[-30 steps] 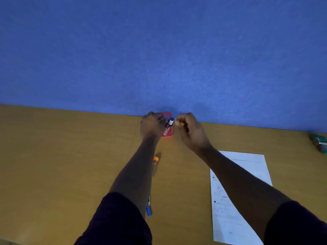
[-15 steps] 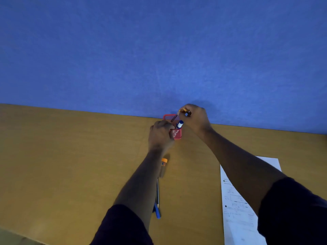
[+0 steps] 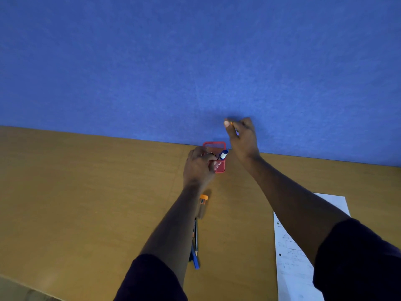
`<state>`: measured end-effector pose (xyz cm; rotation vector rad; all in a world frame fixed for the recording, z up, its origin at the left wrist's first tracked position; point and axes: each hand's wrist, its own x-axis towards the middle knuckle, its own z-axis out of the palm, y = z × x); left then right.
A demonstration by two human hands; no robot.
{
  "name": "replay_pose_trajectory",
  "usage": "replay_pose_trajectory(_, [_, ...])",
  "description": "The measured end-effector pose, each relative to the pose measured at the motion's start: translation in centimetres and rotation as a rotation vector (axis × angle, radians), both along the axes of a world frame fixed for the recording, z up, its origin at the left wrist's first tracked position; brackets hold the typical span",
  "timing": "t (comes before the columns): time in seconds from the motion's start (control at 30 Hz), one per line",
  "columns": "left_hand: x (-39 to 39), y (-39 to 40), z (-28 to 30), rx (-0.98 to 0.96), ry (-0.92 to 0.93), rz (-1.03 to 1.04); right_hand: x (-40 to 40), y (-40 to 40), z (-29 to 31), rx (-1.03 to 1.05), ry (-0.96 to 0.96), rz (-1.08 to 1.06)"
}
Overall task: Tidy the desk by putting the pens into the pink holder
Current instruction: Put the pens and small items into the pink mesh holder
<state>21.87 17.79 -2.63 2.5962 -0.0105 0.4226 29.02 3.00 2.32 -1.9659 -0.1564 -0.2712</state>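
The pink holder (image 3: pixel 219 167) stands on the wooden desk against the blue partition. A blue-capped marker (image 3: pixel 223 154) and a dark pen with an orange band (image 3: pixel 213 155) stick out of it. My left hand (image 3: pixel 198 167) grips the holder's left side. My right hand (image 3: pixel 243 139) is raised above and to the right of the holder, its fingers curled round a small orange-tipped pen (image 3: pixel 231 123) that is mostly hidden. On the desk beside my left forearm lie an orange-capped pen (image 3: pixel 203 203), a thin dark pen (image 3: pixel 195 235) and a blue pen (image 3: pixel 195 261).
A printed sheet of paper (image 3: pixel 290 259) lies on the desk at the right, partly under my right arm. The blue partition (image 3: pixel 195 61) rises straight behind the holder. The desk's near edge (image 3: pixel 26 281) shows at the lower left.
My right hand has risen from the holder's mouth up and to the right. A dark pen now stands in the holder. My left hand keeps hold of the holder.
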Motion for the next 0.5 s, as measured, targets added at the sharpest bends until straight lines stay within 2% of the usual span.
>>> replay_pose_trajectory(0.1, [-0.2, -0.1, -0.1, -0.066, 0.022, 0.028, 0.1, -0.4, 0.0, 0.025, 0.059, 0.049])
replay_pose_trajectory(0.23, [-0.5, -0.3, -0.1, -0.124, 0.046, 0.062, 0.3, -0.5, -1.8, -0.134, 0.169, 0.116])
replay_pose_trajectory(0.37, [-0.9, -0.3, -0.1, -0.170, 0.013, 0.109, 0.3, -0.5, -2.3, -0.185, 0.261, 0.171])
replay_pose_trajectory(0.43, [-1.5, -0.3, -0.2, -0.171, -0.026, 0.137, 0.3, -0.6, -2.2, -0.220, 0.245, 0.133])
replay_pose_trajectory(0.5, [-2.3, 0.0, -0.7, -0.164, -0.048, 0.164, -0.3, -0.9, -2.0, -0.188, 0.125, 0.012])
